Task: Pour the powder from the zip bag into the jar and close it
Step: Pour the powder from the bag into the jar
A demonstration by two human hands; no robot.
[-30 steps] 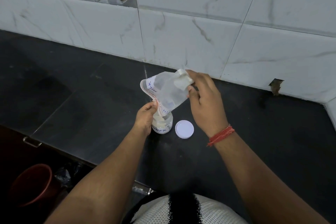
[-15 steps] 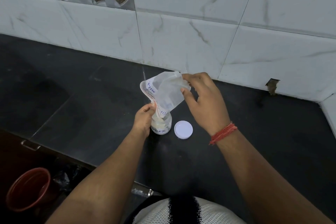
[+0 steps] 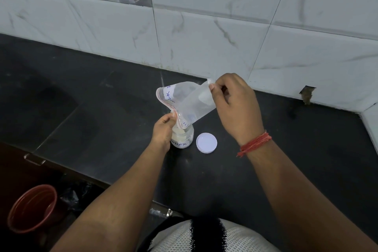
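A clear zip bag [image 3: 190, 102] with a pink seal strip and blue writing hangs upside down, its mouth over a small clear jar [image 3: 182, 136] holding pale powder. My left hand [image 3: 163, 129] pinches the bag's mouth edge right at the jar's rim. My right hand [image 3: 235, 106] holds the bag's bottom corner up high, to the right of the jar. The bag looks nearly empty. The jar's white round lid [image 3: 206, 142] lies flat on the black counter [image 3: 102, 108], just right of the jar.
A white marble-tiled wall [image 3: 204, 37] rises close behind the counter. The counter's front edge runs diagonally at lower left, with a red bucket [image 3: 32, 208] on the floor below it. A wall corner sits at far right.
My right hand has shifted its hold from the bag's middle to its top corner and lifted it, stretching the bag more upright over the jar. My left hand stays at the jar's rim.
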